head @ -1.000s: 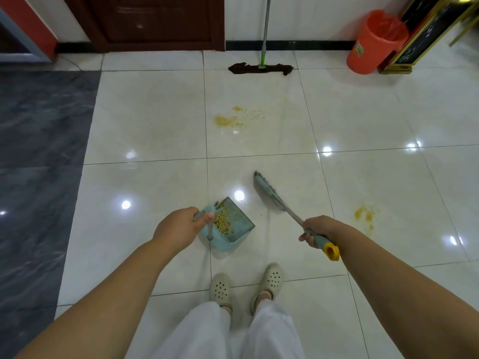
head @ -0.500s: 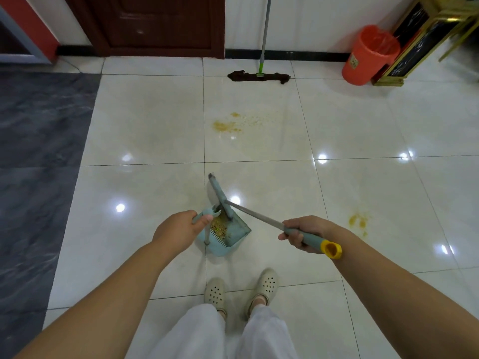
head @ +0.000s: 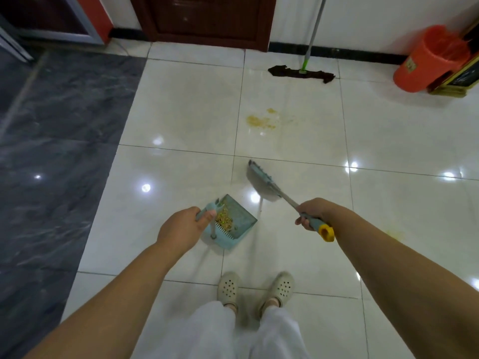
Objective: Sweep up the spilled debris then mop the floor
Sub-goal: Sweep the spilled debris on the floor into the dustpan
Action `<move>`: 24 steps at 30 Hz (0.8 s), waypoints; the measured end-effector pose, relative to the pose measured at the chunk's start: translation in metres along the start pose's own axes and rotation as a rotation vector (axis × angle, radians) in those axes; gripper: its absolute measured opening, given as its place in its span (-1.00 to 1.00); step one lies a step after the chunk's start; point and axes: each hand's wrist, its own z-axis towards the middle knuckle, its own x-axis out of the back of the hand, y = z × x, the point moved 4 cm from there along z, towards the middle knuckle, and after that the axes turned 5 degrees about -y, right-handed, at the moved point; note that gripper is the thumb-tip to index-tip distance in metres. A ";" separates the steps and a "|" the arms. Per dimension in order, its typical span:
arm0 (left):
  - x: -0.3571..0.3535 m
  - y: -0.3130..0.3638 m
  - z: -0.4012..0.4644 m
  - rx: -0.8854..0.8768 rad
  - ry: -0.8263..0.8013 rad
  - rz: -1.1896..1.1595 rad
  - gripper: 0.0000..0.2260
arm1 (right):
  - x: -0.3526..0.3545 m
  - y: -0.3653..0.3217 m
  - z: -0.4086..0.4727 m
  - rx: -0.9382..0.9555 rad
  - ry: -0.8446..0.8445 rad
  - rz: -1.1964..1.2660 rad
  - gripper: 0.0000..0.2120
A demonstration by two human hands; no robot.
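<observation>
My left hand (head: 182, 226) grips the handle of a light-blue dustpan (head: 239, 224) standing on the white tiles, with yellow-brown debris (head: 224, 218) lying inside it. My right hand (head: 312, 212) grips the grey handle of a broom, whose brush head (head: 261, 181) is on the floor just right of and beyond the dustpan. A yellow crumb patch (head: 260, 121) stains the tile farther ahead. Another faint yellow patch (head: 395, 233) shows beside my right forearm. A mop (head: 302, 72) with a dark cloth head leans on the far wall.
An orange bucket (head: 430, 58) stands at the far right by a gold-framed board (head: 464, 76). A dark wooden door (head: 207, 19) is ahead. Dark marble flooring (head: 51, 151) runs along the left. My feet in cream clogs (head: 229, 287) stand just behind the dustpan.
The broom head swung out of the dustpan to the floor on its right. The view shifted left, so the mop and bucket sit farther right. The dustpan stayed in my left hand.
</observation>
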 end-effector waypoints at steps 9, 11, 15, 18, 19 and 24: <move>-0.004 -0.004 0.002 0.007 -0.044 -0.008 -0.60 | -0.048 0.011 -0.026 -0.135 -0.222 0.019 -0.88; -0.003 -0.003 0.002 0.003 -0.048 -0.023 -0.60 | -0.044 0.010 -0.040 -0.146 -0.255 0.086 -0.86; -0.001 -0.005 0.001 0.009 -0.038 -0.049 -0.59 | -0.035 0.006 -0.055 -0.136 -0.247 0.098 -0.85; 0.002 -0.009 -0.002 0.011 -0.015 -0.052 -0.58 | -0.030 0.000 -0.056 -0.100 -0.199 0.060 -0.88; 0.003 -0.011 -0.003 0.011 -0.010 -0.055 -0.58 | -0.029 -0.002 -0.054 -0.085 -0.174 0.051 -0.88; 0.008 -0.022 -0.013 0.020 0.005 -0.042 -0.57 | -0.029 -0.007 -0.026 -0.031 -0.064 -0.018 -0.82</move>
